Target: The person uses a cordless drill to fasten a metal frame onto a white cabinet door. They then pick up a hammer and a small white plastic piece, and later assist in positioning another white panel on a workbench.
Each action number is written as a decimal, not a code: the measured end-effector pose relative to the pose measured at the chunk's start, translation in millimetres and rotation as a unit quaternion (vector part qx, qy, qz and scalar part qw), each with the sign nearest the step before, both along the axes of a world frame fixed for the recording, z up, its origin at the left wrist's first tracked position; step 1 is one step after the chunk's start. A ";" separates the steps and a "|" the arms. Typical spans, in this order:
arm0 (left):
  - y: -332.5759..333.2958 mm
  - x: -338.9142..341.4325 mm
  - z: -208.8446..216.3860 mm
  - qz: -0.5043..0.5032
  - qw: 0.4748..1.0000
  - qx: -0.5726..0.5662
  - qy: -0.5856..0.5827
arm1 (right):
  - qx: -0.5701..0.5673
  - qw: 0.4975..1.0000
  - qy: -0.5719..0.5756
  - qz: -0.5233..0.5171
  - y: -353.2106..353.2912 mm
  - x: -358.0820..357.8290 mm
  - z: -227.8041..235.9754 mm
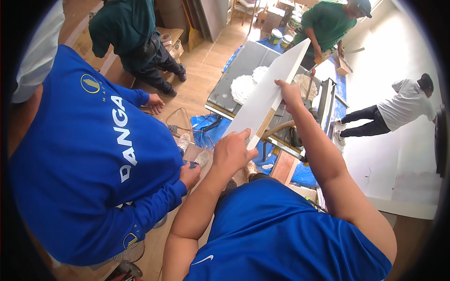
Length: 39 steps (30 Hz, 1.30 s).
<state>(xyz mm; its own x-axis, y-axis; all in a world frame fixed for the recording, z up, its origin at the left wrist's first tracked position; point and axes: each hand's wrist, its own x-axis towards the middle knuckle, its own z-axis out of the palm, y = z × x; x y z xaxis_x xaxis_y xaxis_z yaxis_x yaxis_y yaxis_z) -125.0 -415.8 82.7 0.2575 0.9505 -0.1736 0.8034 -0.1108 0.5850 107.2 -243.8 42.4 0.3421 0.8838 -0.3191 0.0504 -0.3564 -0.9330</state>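
Note:
A long white board (263, 90) is held up in front of me, slanting away over a grey work table (224, 92). My left hand (232, 152) grips its near end, with the thumb at the corner. Farther along, my right hand (290, 96) holds the right long edge, fingers closed over it. Part of that edge shows a bare wood-coloured strip. Round white cloth-like bundles (243, 89) lie on the table beside the board, which hides part of the tabletop.
A person in a blue sweatshirt (89, 164) stands close on my left. Others are in dark green (126, 28), in green (326, 23) beyond the table, and in white (401, 110) at right. Blue sheeting (204, 133), cables and buckets (275, 35) are around the table.

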 end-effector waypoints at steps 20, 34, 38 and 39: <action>27.7 -24.4 -17.6 0.051 0.990 -0.067 -0.109 | -0.093 0.896 -0.392 0.185 51.1 -8.2 19.5; -8.9 -61.6 -78.6 0.343 0.817 -0.016 -0.463 | -0.058 0.901 -0.350 0.248 66.3 6.7 10.1; -37.0 -61.5 -84.7 0.366 0.832 -0.029 -0.417 | -0.034 0.905 -0.308 0.292 75.3 5.6 9.1; -40.1 -55.8 -83.6 0.348 0.847 -0.025 -0.400 | -0.015 0.910 -0.287 0.297 76.5 7.1 7.1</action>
<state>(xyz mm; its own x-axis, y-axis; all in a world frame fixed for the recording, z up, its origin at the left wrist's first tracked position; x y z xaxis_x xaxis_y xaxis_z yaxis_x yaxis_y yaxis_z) -180.8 -455.8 -1.0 -0.3090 0.9168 -0.2530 0.0069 0.2681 0.9634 114.3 -167.3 49.5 -0.0755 0.9610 -0.2661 0.7197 -0.1321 -0.6816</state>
